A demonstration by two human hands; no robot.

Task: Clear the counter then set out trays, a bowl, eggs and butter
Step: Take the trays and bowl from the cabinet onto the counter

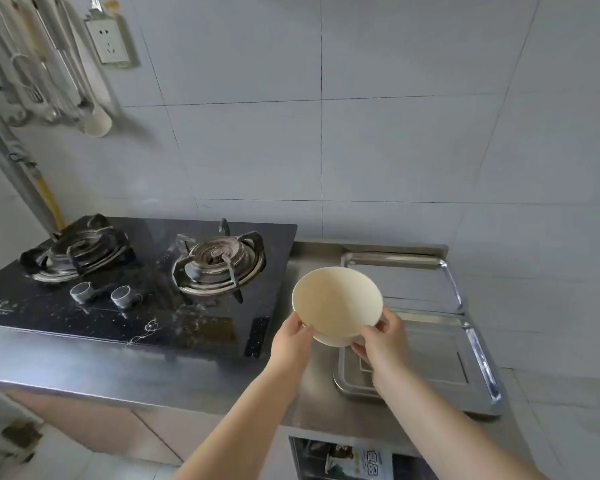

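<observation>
A cream bowl (pixel 337 304) was held above the steel counter (pixel 302 265), between the gas hob (pixel 146 271) and two metal trays; it was tilted, its hollow turned toward the camera. It was gripped at the near rim only: the left hand (pixel 291 341) had its fingers curled under the lower left edge, and the right hand (pixel 381 344) pinched the lower right edge, thumb on the rim. A slip was judged possible, since the smooth, round wall offered little purchase and most of the bowl's weight lay beyond both grips. A knock against the raised lip of the near tray (pixel 478 355) was also judged a risk on the way down. The far tray (pixel 451 278) and the near one were shallow, polished rectangles with rolled rims, set just beside each other; the hob was of dark, speckled glass
</observation>
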